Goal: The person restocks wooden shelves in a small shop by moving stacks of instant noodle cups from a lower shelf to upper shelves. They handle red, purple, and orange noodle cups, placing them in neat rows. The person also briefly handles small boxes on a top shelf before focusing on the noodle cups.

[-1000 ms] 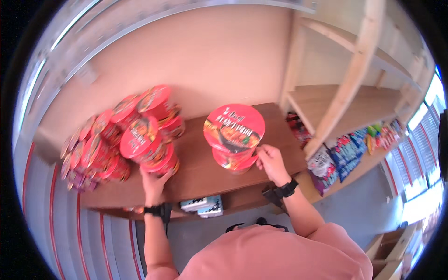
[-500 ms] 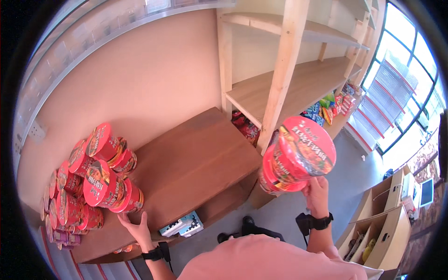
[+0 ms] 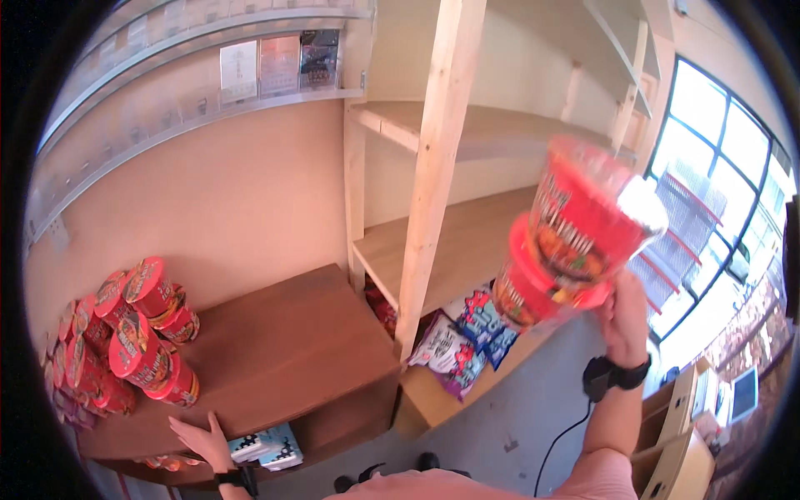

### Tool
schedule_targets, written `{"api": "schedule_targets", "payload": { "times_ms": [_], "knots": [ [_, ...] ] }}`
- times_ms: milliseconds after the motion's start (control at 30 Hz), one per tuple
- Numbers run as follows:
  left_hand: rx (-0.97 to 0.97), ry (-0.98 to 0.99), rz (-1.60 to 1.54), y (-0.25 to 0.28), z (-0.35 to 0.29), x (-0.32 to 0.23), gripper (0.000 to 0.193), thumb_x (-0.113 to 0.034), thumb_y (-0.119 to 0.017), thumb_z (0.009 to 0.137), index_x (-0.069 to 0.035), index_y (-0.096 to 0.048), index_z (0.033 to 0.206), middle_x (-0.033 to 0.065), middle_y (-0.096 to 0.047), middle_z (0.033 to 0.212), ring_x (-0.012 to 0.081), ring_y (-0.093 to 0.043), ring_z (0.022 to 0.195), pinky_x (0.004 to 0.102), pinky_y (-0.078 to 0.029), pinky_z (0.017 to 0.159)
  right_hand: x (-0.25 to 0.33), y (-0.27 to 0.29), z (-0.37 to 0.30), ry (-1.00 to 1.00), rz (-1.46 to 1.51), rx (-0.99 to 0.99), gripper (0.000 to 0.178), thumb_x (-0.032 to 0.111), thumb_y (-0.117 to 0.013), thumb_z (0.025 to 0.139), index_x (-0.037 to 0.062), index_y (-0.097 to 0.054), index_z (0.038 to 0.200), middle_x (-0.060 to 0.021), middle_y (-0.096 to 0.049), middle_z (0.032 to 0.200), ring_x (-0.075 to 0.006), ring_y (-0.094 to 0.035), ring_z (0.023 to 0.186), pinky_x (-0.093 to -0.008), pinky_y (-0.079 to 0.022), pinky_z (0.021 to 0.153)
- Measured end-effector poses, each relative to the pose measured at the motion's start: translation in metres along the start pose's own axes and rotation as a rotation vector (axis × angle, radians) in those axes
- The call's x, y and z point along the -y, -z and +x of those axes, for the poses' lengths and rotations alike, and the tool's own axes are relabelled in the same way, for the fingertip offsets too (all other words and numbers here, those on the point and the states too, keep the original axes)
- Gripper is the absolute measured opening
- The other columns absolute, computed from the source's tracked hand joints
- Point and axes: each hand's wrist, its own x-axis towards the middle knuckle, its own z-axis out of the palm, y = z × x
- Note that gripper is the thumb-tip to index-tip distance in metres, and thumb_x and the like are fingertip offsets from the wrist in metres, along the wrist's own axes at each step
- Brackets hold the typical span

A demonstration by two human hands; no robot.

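Note:
Raised at the right, my right hand (image 3: 623, 321) grips a pair of red instant noodle cups (image 3: 575, 242), one stacked on the other and tilted. They hang in front of the wooden shelving; the upper cup is blurred by motion. My left hand (image 3: 204, 440) holds nothing, its fingers spread at the front edge of the brown cabinet (image 3: 283, 333). Beyond it, more stacked red noodle cups (image 3: 137, 350) crowd the cabinet's left end, close to the hand but apart from it.
Light wooden shelving (image 3: 433, 167) with an upright post stands right of the cabinet. Snack bags (image 3: 454, 350) lie on its lowest board. Blue-and-white boxes (image 3: 267, 446) sit inside the cabinet. A metal rack (image 3: 200, 108) spans the wall above. Wooden counters (image 3: 679, 458) and a large window are at right.
My right hand has lifted the noodle cups up and to the right, toward the shelving. My left hand has moved away from the cup stack. The view has turned right and up.

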Motion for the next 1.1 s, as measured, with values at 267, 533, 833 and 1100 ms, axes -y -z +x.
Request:
{"api": "schedule_targets", "payload": {
  "times_ms": [267,533,833,1100],
  "knots": [
    [-0.099,-0.061,0.284,-0.017,-0.006,0.018,0.081,-0.034,-0.057,0.086,0.004,-0.014,0.143,0.0233,-0.025,0.145,0.0347,-0.027,0.134,0.0489,-0.020,0.109,0.093,-0.002,0.165,-0.058,0.156,0.303,0.025,0.020,-0.054,0.091,0.0113,-0.050,0.068,0.0072,-0.037,0.049,-0.0028,-0.034,0.039,-0.0190,-0.027,0.041],
    [-0.008,-0.007,0.273,-0.020,-0.003,0.014,0.084,-0.032,-0.060,0.084,0.003,-0.012,0.143,0.0203,-0.022,0.148,0.0344,-0.023,0.136,0.0488,-0.016,0.111,0.093,-0.042,0.273,-0.193,0.306,0.558,0.027,0.013,-0.053,0.088,0.0153,-0.041,0.064,0.0078,-0.036,0.051,-0.0028,-0.032,0.041,-0.0190,-0.026,0.042],
    [-0.003,0.031,0.227,-0.008,-0.007,0.004,0.087,-0.029,-0.064,0.081,0.001,-0.011,0.144,0.0196,-0.024,0.147,0.0337,-0.024,0.136,0.0478,-0.016,0.111,0.043,-0.121,0.336,-0.414,0.358,0.689,0.021,0.015,-0.053,0.090,0.0134,-0.047,0.070,0.0059,-0.039,0.051,-0.0043,-0.033,0.040,-0.0195,-0.029,0.040],
    [-0.009,-0.003,0.207,-0.008,-0.008,0.000,0.086,-0.029,-0.064,0.081,0.000,-0.013,0.144,0.0182,-0.025,0.147,0.0328,-0.024,0.135,0.0494,-0.016,0.111,0.024,-0.146,0.360,-0.181,0.062,0.481,0.018,0.026,-0.047,0.095,0.0088,-0.050,0.097,-0.0024,-0.052,0.080,-0.0094,-0.050,0.066,-0.0211,-0.040,0.053]
  ]
}}
